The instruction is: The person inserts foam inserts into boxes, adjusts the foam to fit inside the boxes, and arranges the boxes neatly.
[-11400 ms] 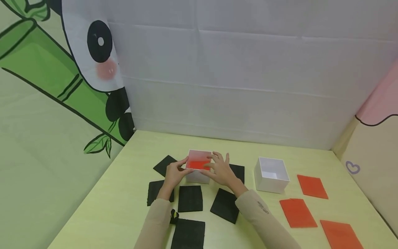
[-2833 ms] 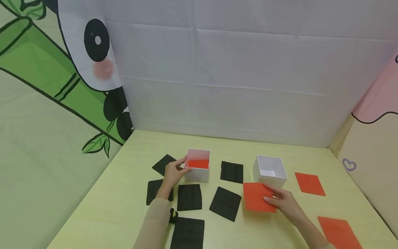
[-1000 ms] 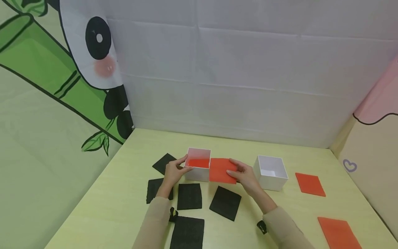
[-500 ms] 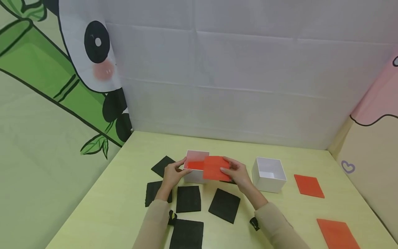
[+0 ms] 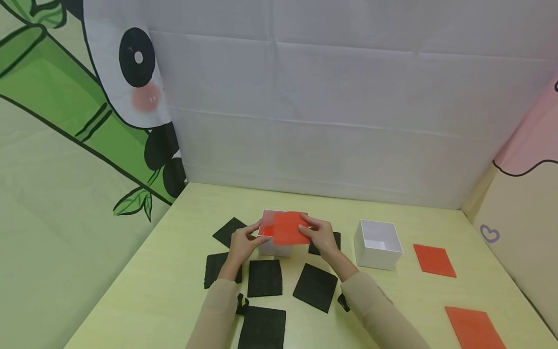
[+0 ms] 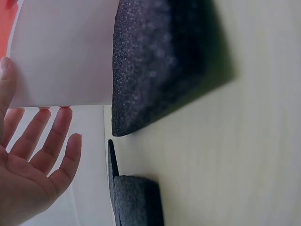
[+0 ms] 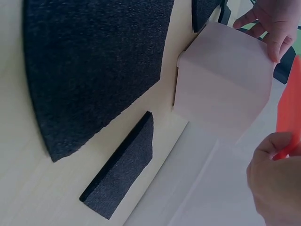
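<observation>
In the head view, my right hand (image 5: 320, 236) pinches an orange-red square sheet (image 5: 287, 229) between thumb and fingers. The sheet overlaps the right part of the left white box (image 5: 274, 249); the right wrist view shows it (image 7: 288, 106) raised above the box's rim. Another orange-red sheet (image 5: 267, 230) shows inside this box, partly hidden by the held one. My left hand (image 5: 241, 244) holds the box's near-left corner. From the left wrist, the fingertips of this hand (image 6: 40, 165) touch the box's side wall, with the thumb at its front rim.
A second white box (image 5: 379, 254) stands open-topped to the right. Beyond it lie orange-red squares, one further back (image 5: 434, 260) and one nearer (image 5: 475, 325). Several black foam squares (image 5: 265, 277) surround the left box, in front and on both sides. A pale cloth wall (image 5: 327, 160) borders the table's back.
Since picking up an orange-red sheet near the right box, my right hand has carried it left and over the left box. My left hand has stayed at the box's corner.
</observation>
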Tool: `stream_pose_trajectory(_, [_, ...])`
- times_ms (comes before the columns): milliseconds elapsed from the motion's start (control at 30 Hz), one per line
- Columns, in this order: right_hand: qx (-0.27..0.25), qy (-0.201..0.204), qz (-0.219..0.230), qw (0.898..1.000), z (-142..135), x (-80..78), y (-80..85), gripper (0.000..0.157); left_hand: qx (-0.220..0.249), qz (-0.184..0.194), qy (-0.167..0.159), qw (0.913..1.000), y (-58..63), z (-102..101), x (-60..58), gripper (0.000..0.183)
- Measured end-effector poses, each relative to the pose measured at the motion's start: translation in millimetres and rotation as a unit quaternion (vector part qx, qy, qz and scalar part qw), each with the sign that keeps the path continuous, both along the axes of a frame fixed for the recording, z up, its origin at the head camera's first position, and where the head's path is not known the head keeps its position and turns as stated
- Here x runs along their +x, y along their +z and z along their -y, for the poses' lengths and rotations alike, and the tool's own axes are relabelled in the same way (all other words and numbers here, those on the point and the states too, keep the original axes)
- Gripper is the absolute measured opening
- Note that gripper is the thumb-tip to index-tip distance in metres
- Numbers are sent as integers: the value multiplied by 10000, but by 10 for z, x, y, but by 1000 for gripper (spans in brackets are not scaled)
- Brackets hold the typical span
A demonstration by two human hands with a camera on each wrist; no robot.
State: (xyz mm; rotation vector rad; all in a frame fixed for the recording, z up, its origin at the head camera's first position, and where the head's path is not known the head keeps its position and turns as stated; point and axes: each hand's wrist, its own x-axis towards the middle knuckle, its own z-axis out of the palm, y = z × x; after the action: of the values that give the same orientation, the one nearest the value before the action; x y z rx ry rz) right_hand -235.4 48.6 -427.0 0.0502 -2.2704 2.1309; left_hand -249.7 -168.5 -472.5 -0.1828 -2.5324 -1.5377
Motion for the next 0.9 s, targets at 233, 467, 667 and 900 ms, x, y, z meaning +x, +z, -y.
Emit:
stream_pose_trajectory(233, [49, -43, 102, 9999, 119, -75, 47, 36, 84, -83, -24, 9999, 26, 13, 12, 58])
stream_pose_trajectory(467, [133, -87, 226, 9996, 245, -128, 69, 38, 160, -145, -89, 9997, 33, 14, 21, 57])
stream_pose_trajectory(667, [274, -111, 166, 9994, 325, -168, 64, 40, 136, -120, -100, 9998, 27, 11, 20, 60])
stream_pose_trajectory(900, [553, -231, -6, 9982, 361, -200, 35, 40, 165, -62, -118, 9998, 24, 19, 20, 61])
